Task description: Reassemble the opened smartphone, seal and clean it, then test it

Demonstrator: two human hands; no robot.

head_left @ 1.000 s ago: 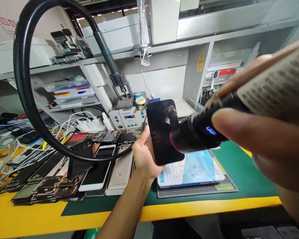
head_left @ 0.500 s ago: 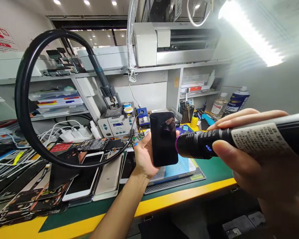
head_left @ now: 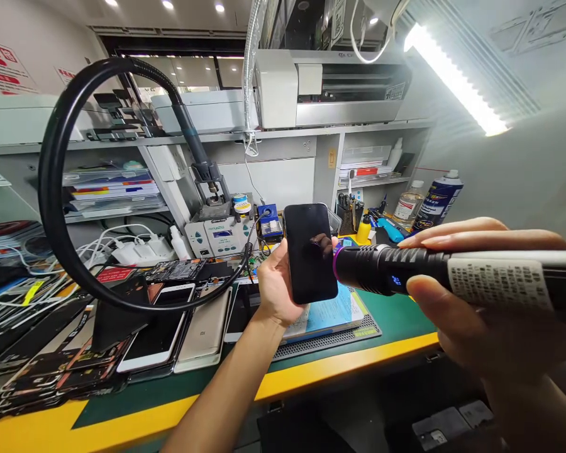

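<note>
My left hand (head_left: 277,286) grips a smartphone (head_left: 310,255) upright, its dark screen turned towards me, with the thumb along one edge. The fingers behind the phone are mostly hidden. In my right hand (head_left: 460,314) is a black flashlight (head_left: 375,269) with a purple ring at its head, a small lit blue display and a white printed label on the barrel. The flashlight lies level, its head at the phone's right edge; I cannot tell whether they touch. Below the phone, a blue-and-white box (head_left: 332,314) rests on a grey perforated mat (head_left: 370,330).
Several phones and phone parts (head_left: 158,330) cover the bench's left side. A black hose (head_left: 51,182) loops above them from a hot-air station (head_left: 221,236). A spray can (head_left: 438,201) and a bottle (head_left: 409,204) stand at the back right. A bright lamp (head_left: 457,82) hangs overhead.
The flashlight has come closer to level, and the phone sits slightly higher in view. The camera view has shifted a little. Both hands keep their holds.
</note>
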